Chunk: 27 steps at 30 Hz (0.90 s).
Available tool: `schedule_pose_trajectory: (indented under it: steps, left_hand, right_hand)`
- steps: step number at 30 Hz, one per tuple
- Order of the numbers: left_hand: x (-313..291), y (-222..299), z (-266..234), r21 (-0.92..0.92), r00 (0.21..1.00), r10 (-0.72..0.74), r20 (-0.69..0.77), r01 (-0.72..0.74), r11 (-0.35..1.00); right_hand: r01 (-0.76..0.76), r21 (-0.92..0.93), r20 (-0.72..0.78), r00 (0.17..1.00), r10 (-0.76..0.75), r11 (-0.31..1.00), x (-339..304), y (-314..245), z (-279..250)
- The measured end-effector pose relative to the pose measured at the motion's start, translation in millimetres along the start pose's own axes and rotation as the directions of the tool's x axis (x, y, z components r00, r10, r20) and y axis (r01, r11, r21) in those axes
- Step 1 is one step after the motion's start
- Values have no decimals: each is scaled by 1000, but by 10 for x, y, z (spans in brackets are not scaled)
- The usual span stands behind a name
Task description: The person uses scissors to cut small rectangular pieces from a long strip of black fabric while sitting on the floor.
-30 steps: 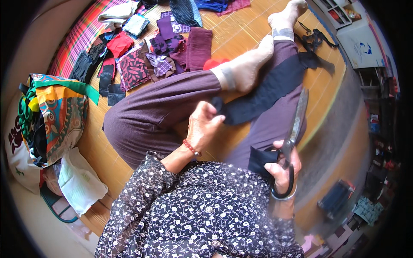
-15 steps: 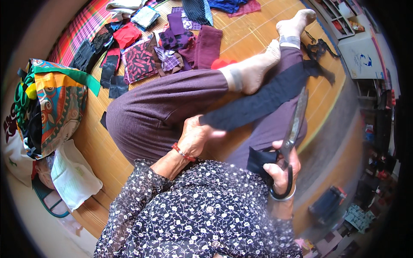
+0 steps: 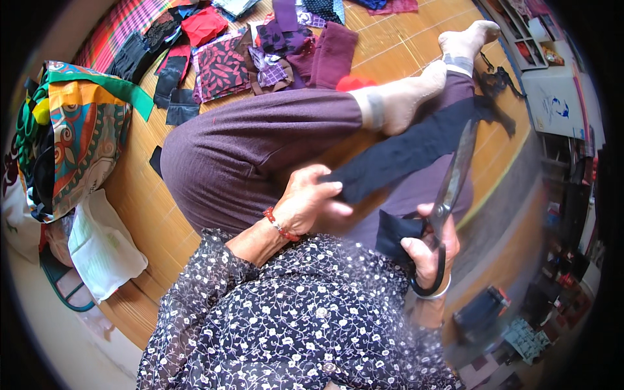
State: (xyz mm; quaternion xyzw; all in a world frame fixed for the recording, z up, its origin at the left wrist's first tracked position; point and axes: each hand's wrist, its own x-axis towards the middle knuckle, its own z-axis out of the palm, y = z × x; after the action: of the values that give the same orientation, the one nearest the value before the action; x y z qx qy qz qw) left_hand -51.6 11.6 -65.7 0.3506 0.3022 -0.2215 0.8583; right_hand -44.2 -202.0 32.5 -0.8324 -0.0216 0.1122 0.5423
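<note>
My left hand (image 3: 304,203), with a red beaded bracelet at the wrist, pinches the near end of a long dark cloth strip (image 3: 403,148). One of its fingers is smeared by motion. The strip runs slantwise over my leg, past my feet. My right hand (image 3: 430,255) is closed round the black handles of large scissors (image 3: 455,179); their worn metal blades point away from me and look closed. A small dark cloth piece (image 3: 398,235) hangs at the same hand, by the thumb. How it is held there cannot be made out.
Folded and loose cloth scraps (image 3: 221,68) lie beyond my bent knee on a tan mat (image 3: 179,205). A patterned bag (image 3: 88,140) stands at left, near a white plastic bag (image 3: 107,247). At right are a white box (image 3: 556,104) and black scraps (image 3: 500,81).
The whole view has shifted, so the mat and legs sit farther right. My left hand's fingers show more spread at the strip's end. The scissors stay in my right hand.
</note>
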Motion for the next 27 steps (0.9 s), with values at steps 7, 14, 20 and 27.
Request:
schedule_pose_trajectory:
  steps: [7, 14, 20, 27]
  left_hand:
    - [-64, 37, 40, -96, 997, 24, 75, -17, 995]
    - [-141, 69, 35, -291, 987, -65, 147, 106, 951]
    - [-161, 42, 7, -274, 982, -74, 171, 120, 954]
    - [-185, 58, -54, -283, 962, -94, 257, 168, 944]
  right_hand:
    - [2, -102, 37, 999, 1, 995, -1, -83, 0]
    - [78, -109, 87, 994, -69, 991, 110, -153, 86]
    - [-123, 396, 256, 966, 19, 910, 222, -419, 389]
    - [194, -211, 331, 936, -116, 958, 527, -142, 546]
